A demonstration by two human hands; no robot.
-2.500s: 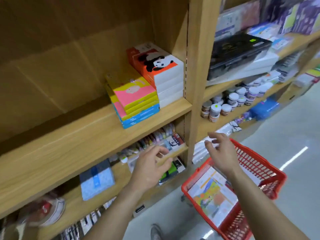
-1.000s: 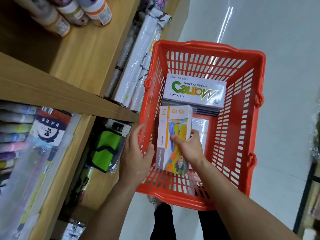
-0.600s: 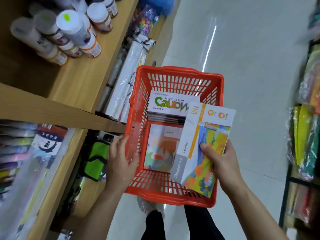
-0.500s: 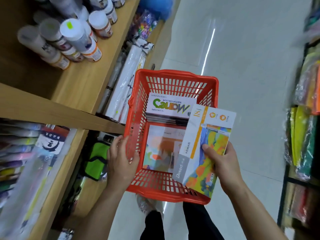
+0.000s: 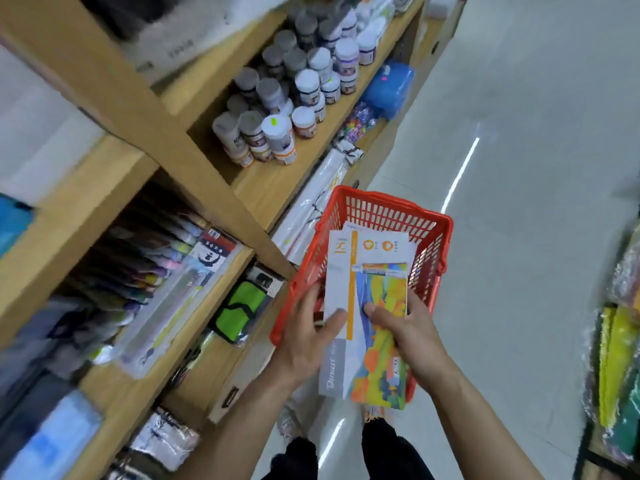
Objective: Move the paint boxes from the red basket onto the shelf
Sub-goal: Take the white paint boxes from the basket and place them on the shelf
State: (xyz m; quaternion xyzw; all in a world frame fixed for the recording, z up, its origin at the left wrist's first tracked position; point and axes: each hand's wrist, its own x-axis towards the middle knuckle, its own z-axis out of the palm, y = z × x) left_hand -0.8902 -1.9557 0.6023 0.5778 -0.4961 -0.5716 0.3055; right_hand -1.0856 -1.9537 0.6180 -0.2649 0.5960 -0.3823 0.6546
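Observation:
A white paint box (image 5: 367, 271) with a colourful painted picture is held above the red basket (image 5: 429, 233), which stands on the floor by the shelf. My left hand (image 5: 308, 337) grips the box's left edge, thumb on its face. My right hand (image 5: 412, 334) holds its right side, thumb on the picture. The box hides most of the basket's inside; only a white edge of another box (image 5: 349, 225) shows behind it. The wooden shelf (image 5: 104, 174) runs along the left.
Paint jars (image 5: 277, 133) fill a shelf level at the middle. Marker packs (image 5: 166, 271) and a green pouch (image 5: 242, 310) lie on lower levels. Rolled white packs (image 5: 311, 209) lean beside the basket. Grey floor stretches to the right, with another rack (image 5: 620, 368) at the right edge.
My left hand left the basket rim and took hold of the box's left edge. The box, held by the right hand, came up over the basket, and the view swung up toward the shelf.

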